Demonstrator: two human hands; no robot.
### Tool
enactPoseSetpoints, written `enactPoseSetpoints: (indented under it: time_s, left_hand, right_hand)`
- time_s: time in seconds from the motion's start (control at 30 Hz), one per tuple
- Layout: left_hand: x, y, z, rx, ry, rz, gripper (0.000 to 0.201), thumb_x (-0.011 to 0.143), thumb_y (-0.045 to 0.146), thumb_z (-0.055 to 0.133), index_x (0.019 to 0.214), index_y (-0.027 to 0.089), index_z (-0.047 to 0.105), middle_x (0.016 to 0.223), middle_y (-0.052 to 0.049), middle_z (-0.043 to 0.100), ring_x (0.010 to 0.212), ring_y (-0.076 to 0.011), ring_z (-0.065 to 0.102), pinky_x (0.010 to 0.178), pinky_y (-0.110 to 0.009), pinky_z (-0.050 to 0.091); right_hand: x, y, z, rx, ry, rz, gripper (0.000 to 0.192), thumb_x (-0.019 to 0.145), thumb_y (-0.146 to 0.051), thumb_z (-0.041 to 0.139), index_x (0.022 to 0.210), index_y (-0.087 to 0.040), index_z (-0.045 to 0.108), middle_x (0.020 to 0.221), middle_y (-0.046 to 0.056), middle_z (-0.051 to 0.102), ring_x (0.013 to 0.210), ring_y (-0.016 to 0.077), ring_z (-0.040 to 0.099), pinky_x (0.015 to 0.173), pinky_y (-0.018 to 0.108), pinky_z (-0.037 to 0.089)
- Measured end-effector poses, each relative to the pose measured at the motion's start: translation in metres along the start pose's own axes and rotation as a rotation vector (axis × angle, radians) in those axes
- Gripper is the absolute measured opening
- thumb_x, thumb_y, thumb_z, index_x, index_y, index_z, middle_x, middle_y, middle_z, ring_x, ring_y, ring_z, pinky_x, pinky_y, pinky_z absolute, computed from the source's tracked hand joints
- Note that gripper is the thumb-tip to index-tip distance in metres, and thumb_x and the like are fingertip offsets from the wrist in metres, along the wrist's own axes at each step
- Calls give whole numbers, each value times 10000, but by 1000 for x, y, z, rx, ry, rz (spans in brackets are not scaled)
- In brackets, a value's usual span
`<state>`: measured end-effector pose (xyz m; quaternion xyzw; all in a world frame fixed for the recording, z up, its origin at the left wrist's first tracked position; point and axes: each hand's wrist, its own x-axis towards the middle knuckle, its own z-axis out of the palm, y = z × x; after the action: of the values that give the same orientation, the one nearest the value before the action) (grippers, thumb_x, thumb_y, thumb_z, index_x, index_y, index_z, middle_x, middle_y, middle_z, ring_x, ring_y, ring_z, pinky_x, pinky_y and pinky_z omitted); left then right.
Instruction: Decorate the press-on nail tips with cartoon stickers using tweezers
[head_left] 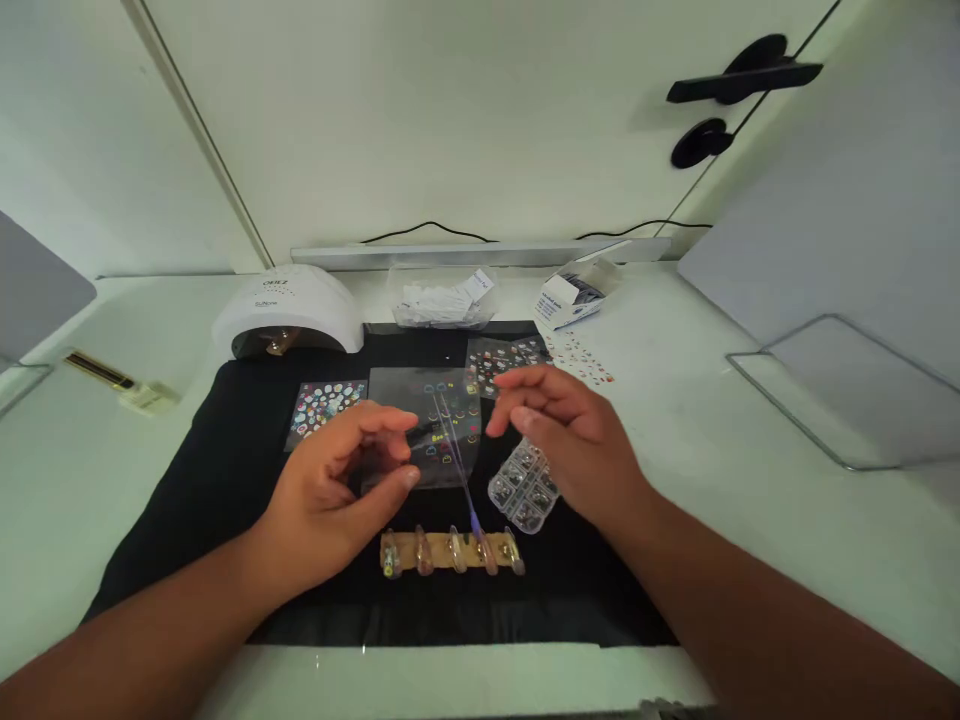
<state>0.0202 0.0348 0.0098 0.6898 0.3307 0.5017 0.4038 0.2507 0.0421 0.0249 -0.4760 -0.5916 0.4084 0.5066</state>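
Both hands hover over a black mat [195, 510]. My left hand [341, 490] has its thumb and fingers apart with nothing between them. Loosely curled and holding nothing I can see, my right hand [566, 430] is above a clear compartment box [525, 488] of small pieces, hiding part of it. Between the hands lie slim tweezers [463, 478], their purple end touching a tan strip [437, 552] that bears several press-on nails [455, 548]. The tweezers cross a clear sticker sheet [397, 400] with colourful outlines. A sheet of round stickers [319, 405] sits partly behind my left hand.
A white nail lamp [300, 300] stands back left, with a gold-capped bottle [142, 395] lying nearby. At the back are a clear tub [442, 300] of white packets and an open carton [574, 295]. More sticker sheets [499, 360] lie behind my right hand. A wire stand [795, 400] is at right.
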Motion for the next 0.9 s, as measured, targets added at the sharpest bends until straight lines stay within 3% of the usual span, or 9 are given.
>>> enactPoseSetpoints:
  time_s: [0.13,0.27,0.47,0.7,0.9]
  left_hand:
    - [2,-3,-6,25,1,20,398,793,38,709,1104,285,692,859,29,650,779,-80,651,702,-125,545]
    - [5,-4,-8,22,-6,44,371,786,49,719,1079,274,695,862,23,652,725,-81,640,668,-144,552]
    - [7,-2,-10,16,-32,66,384,782,25,706,1072,276,698,881,9,677,666,-86,635,647,-183,558]
    - [8,-2,-12,9,-29,79,377,771,30,710,1053,281,714,886,-5,684,653,-109,631,639,-229,574]
    - [7,-2,-12,16,-21,76,382,757,27,711,1039,285,721,904,1,694,660,-107,633,639,-229,574]
  right_hand:
    - [10,5,-14,-55,68,-62,120,811,-268,580,910,-221,626,652,-18,668,634,163,626,662,323,463]
    - [8,6,-17,-165,33,-133,102,826,-232,574,900,-222,643,669,-14,662,631,160,606,656,324,454]
    - [9,6,-19,-353,-67,-306,78,799,-182,585,817,-228,645,697,2,634,723,189,607,714,362,473]
    - [10,10,-21,-510,-169,-409,94,838,-153,555,858,-218,619,752,31,624,751,193,596,689,347,487]
    - [9,4,-18,-668,-391,-440,214,804,-72,566,945,-186,678,755,56,679,858,236,553,777,381,459]
